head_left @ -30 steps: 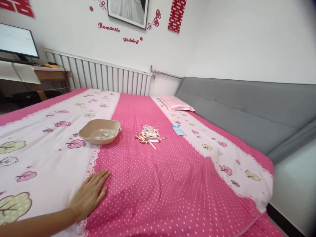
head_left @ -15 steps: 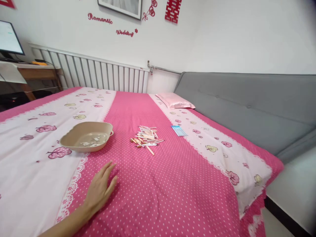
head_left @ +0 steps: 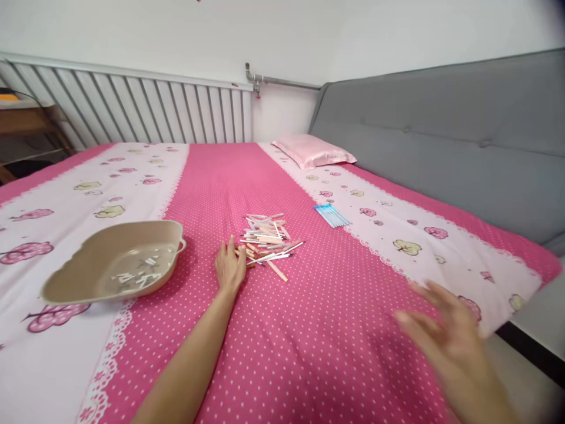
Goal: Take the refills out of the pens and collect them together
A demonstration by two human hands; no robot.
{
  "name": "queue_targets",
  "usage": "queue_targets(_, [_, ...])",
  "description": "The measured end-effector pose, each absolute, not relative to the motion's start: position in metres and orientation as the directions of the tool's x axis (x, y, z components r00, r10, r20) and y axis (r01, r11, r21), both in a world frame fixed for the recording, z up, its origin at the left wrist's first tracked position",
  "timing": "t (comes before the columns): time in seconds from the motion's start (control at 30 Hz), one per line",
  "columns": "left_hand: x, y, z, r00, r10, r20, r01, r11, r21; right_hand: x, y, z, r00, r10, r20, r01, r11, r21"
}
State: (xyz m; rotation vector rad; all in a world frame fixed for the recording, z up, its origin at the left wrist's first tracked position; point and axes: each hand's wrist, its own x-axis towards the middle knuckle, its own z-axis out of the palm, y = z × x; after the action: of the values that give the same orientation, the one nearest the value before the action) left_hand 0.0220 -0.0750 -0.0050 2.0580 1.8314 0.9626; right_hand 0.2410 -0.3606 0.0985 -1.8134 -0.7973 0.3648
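Note:
My left hand (head_left: 230, 266) lies on the pink dotted bedspread (head_left: 309, 341), fingers stretched forward and touching the near-left edge of a pile of small wooden and white sticks (head_left: 267, 240). It holds nothing that I can see. My right hand (head_left: 445, 333) hovers blurred over the bed's near right side, fingers spread, empty. A beige plastic bowl (head_left: 79, 277) with a few small white bits inside sits to the left of the left hand.
A small bundle of blue sticks (head_left: 332, 215) lies beyond the pile to the right. A pink pillow (head_left: 314, 151) rests at the far end beside the grey padded headboard (head_left: 441, 141). A white radiator (head_left: 132, 106) lines the back wall.
My left hand has slid forward from the near bed area up to the stick pile. My right hand has come into view. The view has dropped lower and closer to the bed.

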Motion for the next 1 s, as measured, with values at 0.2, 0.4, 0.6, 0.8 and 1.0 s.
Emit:
queue_targets(0.2, [0.019, -0.065, -0.008, 0.283, 0.912, 0.298, 0.753, -0.404, 0.520, 0.207, -0.198, 0.066, 0.267, 0.953, 0.141, 0.613, -0.055, -0.788])
queue_targets(0.4, [0.027, -0.065, -0.014, 0.424, 0.850, 0.314, 0.711, -0.527, 0.466, 0.205, -0.127, 0.011, 0.287, 0.931, 0.223, 0.836, -0.130, -0.532])
queue_targets(0.6, [0.035, -0.070, -0.015, 0.509, 0.786, 0.352, 0.636, -0.618, 0.462, 0.203, -0.119, -0.017, 0.310, 0.919, 0.243, 0.862, -0.164, -0.479])
queue_targets(0.8, [0.034, -0.071, -0.012, 0.415, 0.799, 0.434, 0.540, -0.601, 0.590, 0.205, -0.137, -0.023, 0.200, 0.889, 0.411, 0.878, 0.024, -0.479])
queue_targets(1.0, [0.046, -0.020, 0.020, 0.243, 0.859, 0.451, 0.658, -0.487, 0.574, 0.208, -0.157, -0.020, 0.242, 0.825, 0.511, 0.841, 0.084, -0.534])
